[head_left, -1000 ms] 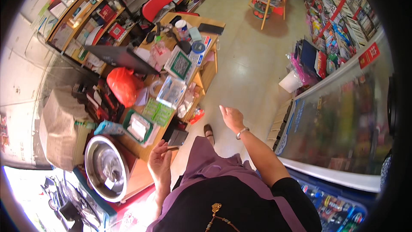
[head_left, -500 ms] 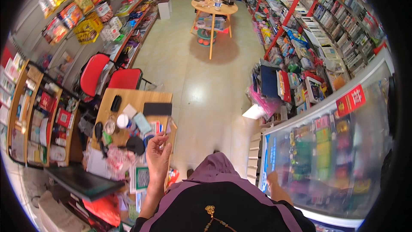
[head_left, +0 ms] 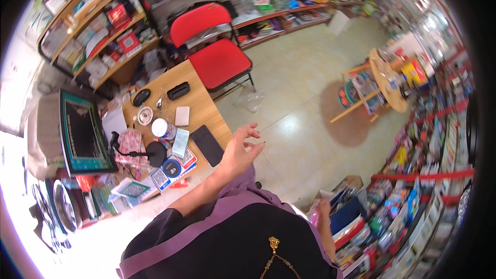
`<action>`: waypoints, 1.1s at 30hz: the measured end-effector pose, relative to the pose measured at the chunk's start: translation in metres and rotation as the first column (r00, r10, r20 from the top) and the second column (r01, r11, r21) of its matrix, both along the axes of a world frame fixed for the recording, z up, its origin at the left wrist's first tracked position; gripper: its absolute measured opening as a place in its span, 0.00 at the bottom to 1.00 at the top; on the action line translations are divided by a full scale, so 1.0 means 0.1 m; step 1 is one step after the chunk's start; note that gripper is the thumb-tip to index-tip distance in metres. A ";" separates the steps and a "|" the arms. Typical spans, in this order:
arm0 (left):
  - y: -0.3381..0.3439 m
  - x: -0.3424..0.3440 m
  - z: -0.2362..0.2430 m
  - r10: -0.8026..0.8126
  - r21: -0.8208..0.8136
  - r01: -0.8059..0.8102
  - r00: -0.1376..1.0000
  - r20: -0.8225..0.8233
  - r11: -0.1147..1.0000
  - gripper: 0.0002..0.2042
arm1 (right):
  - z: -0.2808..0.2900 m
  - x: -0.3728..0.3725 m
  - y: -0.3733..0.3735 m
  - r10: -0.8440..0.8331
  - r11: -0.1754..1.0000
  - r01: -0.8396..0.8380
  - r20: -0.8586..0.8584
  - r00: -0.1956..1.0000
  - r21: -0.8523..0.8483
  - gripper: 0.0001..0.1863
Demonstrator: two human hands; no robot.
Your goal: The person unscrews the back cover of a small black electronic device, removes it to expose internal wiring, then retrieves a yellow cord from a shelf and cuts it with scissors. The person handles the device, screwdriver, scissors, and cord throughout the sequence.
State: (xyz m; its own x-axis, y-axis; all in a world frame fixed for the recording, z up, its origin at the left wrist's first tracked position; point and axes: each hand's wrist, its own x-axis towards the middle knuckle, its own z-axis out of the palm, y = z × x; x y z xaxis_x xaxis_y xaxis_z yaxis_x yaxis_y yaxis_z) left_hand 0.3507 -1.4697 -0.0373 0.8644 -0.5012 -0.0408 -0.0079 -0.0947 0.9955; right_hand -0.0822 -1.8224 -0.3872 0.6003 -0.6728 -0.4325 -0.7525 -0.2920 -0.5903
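My left hand (head_left: 245,144) is raised beside the right edge of the wooden desk (head_left: 197,98), fingers apart and curled slightly, holding nothing. Just left of it in the view lie a black phone (head_left: 206,145), a light blue box (head_left: 180,143) and a white lidded tub (head_left: 162,128). A black stand (head_left: 155,154), QR-code cards (head_left: 159,177), a monitor (head_left: 85,130), a pink cloth (head_left: 130,140) and dark cases (head_left: 178,91) share the desk area. My right hand (head_left: 322,211) shows low at the right, beside my body and near stacked goods; its fingers are too indistinct to read.
A red folding chair (head_left: 219,63) stands behind the desk. Shelving (head_left: 121,46) lines the back left, stocked racks (head_left: 400,209) the right. A round wooden table (head_left: 388,90) stands on the tiled floor (head_left: 287,139), with a plastic bag (head_left: 249,101) lying near the chair.
The view has swung left from the aisle toward the desk and chair, so the round table now sits at the right. My left hand has risen and extended beside the desk edge, still open.
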 end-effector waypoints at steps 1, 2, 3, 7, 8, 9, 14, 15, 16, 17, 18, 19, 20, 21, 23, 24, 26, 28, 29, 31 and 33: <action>-0.03 0.10 -0.08 0.064 0.043 -0.062 0.997 -0.052 0.997 0.11 | 0.24 0.65 -0.38 0.112 0.989 -0.130 -0.212 0.971 -0.074 0.13; -0.09 0.21 -0.15 0.120 0.070 -0.112 0.987 -0.111 0.991 0.10 | 0.41 1.12 -0.52 -0.320 0.936 0.281 0.185 0.929 0.211 0.13; -0.19 0.33 -0.20 0.150 0.077 -0.139 0.978 -0.148 0.987 0.08 | 0.53 1.46 -0.89 -0.371 0.913 0.325 0.166 0.914 0.247 0.13; -0.56 0.81 -0.33 0.294 0.075 -0.285 0.942 -0.163 0.956 0.05 | 1.05 3.12 -1.40 -0.224 0.963 0.175 0.245 0.943 0.207 0.13; -0.68 0.98 -0.33 0.297 0.102 -0.285 0.947 -0.126 0.953 0.06 | 1.21 3.39 -1.39 -0.226 0.959 0.185 0.185 0.956 0.217 0.15; -0.80 1.09 -0.34 0.291 0.127 -0.278 0.951 -0.102 0.952 0.06 | 1.37 3.56 -1.36 -0.166 0.957 0.108 0.204 0.965 0.270 0.16; -1.03 1.63 -0.10 0.459 0.131 -0.446 0.883 -0.099 0.885 0.06 | 0.88 3.96 -1.87 0.537 0.843 -0.534 -0.026 0.843 0.064 0.15; -1.03 1.66 -0.19 0.501 0.147 -0.489 0.863 -0.060 0.860 0.05 | 0.83 4.08 -1.94 0.485 0.865 -0.466 -0.069 0.872 0.187 0.14; -1.06 1.70 -0.23 0.543 0.153 -0.534 0.839 -0.021 0.831 0.05 | 0.78 4.18 -2.02 0.427 0.879 -0.378 -0.127 0.895 0.291 0.13; -1.04 1.71 -0.22 0.608 0.147 -0.598 0.793 -0.030 0.788 0.05 | 0.43 4.16 -2.47 0.317 0.873 -0.237 -0.127 0.940 0.425 0.12; -0.99 1.69 -0.23 0.675 0.128 -0.667 0.736 -0.043 0.734 0.05 | 0.13 4.16 -2.99 0.187 0.850 -0.085 -0.147 0.971 0.519 0.11; -0.98 1.67 -0.21 0.729 0.141 -0.720 0.685 -0.015 0.680 0.05 | 0.00 4.43 -3.08 0.417 0.851 -0.312 -0.182 0.890 0.423 0.08; -1.00 1.65 -0.19 0.767 0.135 -0.763 0.641 0.035 0.632 0.07 | -0.02 4.73 -3.09 0.641 0.762 -0.571 -0.231 0.732 0.306 0.06; -1.06 1.62 -0.23 0.828 0.091 -0.824 0.561 -0.003 0.559 0.08 | 0.03 5.04 -3.10 0.767 0.638 -0.734 -0.271 0.582 0.231 0.04; -1.21 1.54 -0.43 0.914 0.001 -0.918 0.395 -0.094 0.396 0.11 | 0.24 5.83 -3.17 0.881 0.421 -0.893 -0.305 0.362 0.156 0.04; -1.31 1.47 -0.47 0.931 0.021 -0.944 0.322 -0.172 0.330 0.16 | 0.38 6.27 -3.21 0.905 0.347 -0.928 -0.308 0.293 0.137 0.06; -1.50 1.46 -0.47 0.939 0.041 -0.951 0.295 -0.174 0.307 0.17 | 0.60 6.96 -3.10 0.888 0.440 -0.882 -0.227 0.401 0.166 0.11; -1.63 1.39 -0.40 0.962 0.055 -0.974 0.205 -0.182 0.218 0.18 | 0.56 7.69 -3.03 0.692 0.712 -0.679 -0.014 0.722 0.181 0.04; -1.66 1.37 -0.38 0.975 0.050 -0.986 0.147 -0.167 0.157 0.18 | 0.58 7.97 -2.95 0.712 0.692 -0.697 -0.022 0.702 0.187 0.05; -1.65 1.28 -0.33 0.990 0.041 -0.998 0.048 -0.129 0.054 0.17 | 0.57 8.45 -2.68 0.751 0.654 -0.731 -0.047 0.659 0.195 0.09; -1.56 1.13 -0.38 0.990 0.030 -0.999 -0.034 -0.134 -0.031 0.16 | 0.52 8.79 -2.35 0.790 0.609 -0.771 -0.062 0.610 0.188 0.10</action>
